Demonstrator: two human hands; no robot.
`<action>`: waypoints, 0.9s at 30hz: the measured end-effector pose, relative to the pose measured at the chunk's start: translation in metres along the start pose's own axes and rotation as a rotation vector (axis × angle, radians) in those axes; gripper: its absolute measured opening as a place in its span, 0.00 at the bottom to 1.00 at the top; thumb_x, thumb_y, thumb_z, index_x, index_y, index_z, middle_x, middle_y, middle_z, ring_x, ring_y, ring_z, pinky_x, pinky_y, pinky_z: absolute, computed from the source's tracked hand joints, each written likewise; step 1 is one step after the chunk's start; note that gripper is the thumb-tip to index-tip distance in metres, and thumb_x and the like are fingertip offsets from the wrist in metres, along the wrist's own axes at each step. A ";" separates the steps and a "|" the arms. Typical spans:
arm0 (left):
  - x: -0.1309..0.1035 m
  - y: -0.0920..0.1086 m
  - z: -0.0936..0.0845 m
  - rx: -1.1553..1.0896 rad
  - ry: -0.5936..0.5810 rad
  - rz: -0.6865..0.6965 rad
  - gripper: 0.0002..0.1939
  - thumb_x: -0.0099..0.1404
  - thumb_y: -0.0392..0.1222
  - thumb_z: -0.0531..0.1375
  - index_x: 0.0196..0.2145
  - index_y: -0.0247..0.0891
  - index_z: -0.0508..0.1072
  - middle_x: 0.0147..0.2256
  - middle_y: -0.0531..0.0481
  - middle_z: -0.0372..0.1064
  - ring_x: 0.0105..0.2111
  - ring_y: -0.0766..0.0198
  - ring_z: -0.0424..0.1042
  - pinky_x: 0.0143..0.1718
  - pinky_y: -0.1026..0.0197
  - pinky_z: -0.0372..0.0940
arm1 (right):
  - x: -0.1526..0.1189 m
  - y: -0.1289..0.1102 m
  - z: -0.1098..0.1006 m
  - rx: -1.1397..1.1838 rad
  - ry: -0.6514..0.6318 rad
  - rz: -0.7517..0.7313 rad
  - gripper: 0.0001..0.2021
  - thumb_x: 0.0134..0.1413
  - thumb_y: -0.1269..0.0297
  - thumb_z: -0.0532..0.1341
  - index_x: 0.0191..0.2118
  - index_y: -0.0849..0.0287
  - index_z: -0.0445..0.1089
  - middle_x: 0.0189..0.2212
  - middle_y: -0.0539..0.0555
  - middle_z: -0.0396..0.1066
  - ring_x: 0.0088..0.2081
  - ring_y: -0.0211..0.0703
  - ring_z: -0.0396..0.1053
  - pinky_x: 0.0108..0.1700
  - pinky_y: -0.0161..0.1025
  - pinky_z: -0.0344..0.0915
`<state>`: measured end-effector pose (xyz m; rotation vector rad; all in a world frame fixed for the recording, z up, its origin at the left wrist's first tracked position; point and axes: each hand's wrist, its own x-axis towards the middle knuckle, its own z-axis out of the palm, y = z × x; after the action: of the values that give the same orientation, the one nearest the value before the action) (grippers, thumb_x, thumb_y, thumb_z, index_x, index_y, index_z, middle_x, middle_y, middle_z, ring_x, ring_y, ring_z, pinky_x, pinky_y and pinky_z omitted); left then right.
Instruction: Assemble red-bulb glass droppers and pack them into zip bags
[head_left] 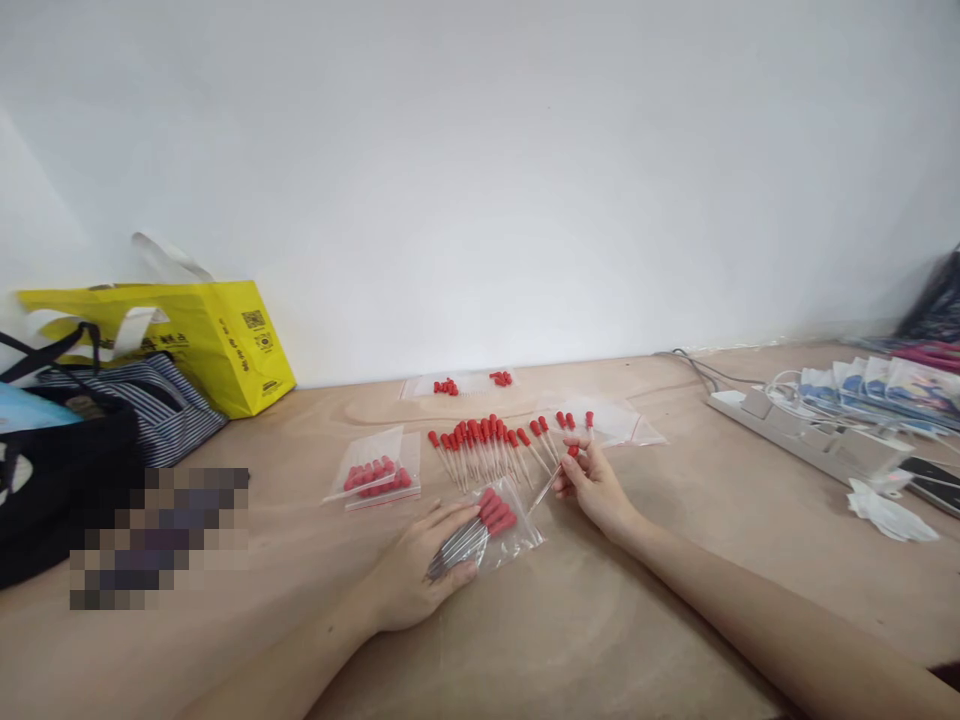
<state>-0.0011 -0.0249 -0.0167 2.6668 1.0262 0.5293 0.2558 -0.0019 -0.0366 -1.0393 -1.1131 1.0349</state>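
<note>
My left hand (pixel 431 565) is closed around the glass ends of several droppers in a see-through zip bag (pixel 521 545); their red rubber bulbs (pixel 497 512) point away to the right. A single glass dropper (pixel 547 490) is pinched by its red bulb in my right hand (pixel 592 490), its thin tip slanting down to the left near that bag. Just beyond both hands, a row of loose droppers (pixel 480 445) lies fanned out, bulbs toward the wall. Left of the row rests another zip bag (pixel 382 492) with red bulbs inside.
Flat plastic bags with small red bulbs (pixel 446 387) lie near the wall. Another flat bag (pixel 630 428) is beyond my right hand. At right are a power strip (pixel 810 440), a crumpled tissue (pixel 892 512) and a phone (pixel 934 485). A yellow bag (pixel 225 350) stands at left.
</note>
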 end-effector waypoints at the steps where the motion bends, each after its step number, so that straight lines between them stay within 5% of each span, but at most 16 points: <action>1: 0.000 -0.001 0.001 0.001 0.005 0.005 0.25 0.60 0.48 0.53 0.55 0.44 0.55 0.54 0.47 0.58 0.53 0.55 0.57 0.55 0.45 0.50 | -0.002 0.001 0.001 0.002 -0.027 0.022 0.25 0.39 0.44 0.58 0.39 0.54 0.52 0.22 0.44 0.60 0.21 0.35 0.63 0.24 0.36 0.64; 6: 0.001 0.004 -0.003 0.006 -0.014 -0.008 0.26 0.60 0.48 0.54 0.55 0.43 0.56 0.54 0.47 0.58 0.53 0.55 0.57 0.54 0.46 0.52 | -0.013 0.003 -0.003 -0.082 -0.233 0.048 0.23 0.43 0.43 0.57 0.37 0.57 0.58 0.23 0.47 0.63 0.23 0.36 0.65 0.28 0.38 0.64; 12: 0.003 0.012 -0.009 0.000 -0.034 -0.013 0.26 0.60 0.47 0.54 0.55 0.43 0.56 0.54 0.47 0.58 0.53 0.55 0.57 0.55 0.46 0.51 | -0.014 -0.003 -0.008 -0.434 -0.475 -0.065 0.15 0.41 0.54 0.63 0.33 0.59 0.71 0.28 0.51 0.68 0.27 0.36 0.63 0.29 0.35 0.61; 16: 0.004 0.013 -0.009 0.007 -0.046 -0.025 0.26 0.60 0.47 0.54 0.55 0.41 0.55 0.54 0.46 0.58 0.53 0.55 0.57 0.55 0.45 0.49 | -0.013 -0.006 -0.001 -0.331 -0.622 0.007 0.14 0.43 0.55 0.62 0.33 0.60 0.71 0.24 0.49 0.69 0.25 0.35 0.64 0.28 0.33 0.60; 27: 0.002 0.008 -0.006 -0.005 -0.079 0.002 0.27 0.60 0.47 0.53 0.56 0.42 0.54 0.55 0.46 0.57 0.54 0.56 0.55 0.56 0.45 0.48 | -0.013 0.001 0.018 -0.233 -0.681 0.082 0.18 0.30 0.58 0.68 0.24 0.60 0.60 0.19 0.46 0.67 0.21 0.32 0.62 0.24 0.30 0.59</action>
<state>0.0028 -0.0286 -0.0078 2.6619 0.9988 0.4232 0.2360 -0.0128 -0.0371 -0.9373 -1.7849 1.4012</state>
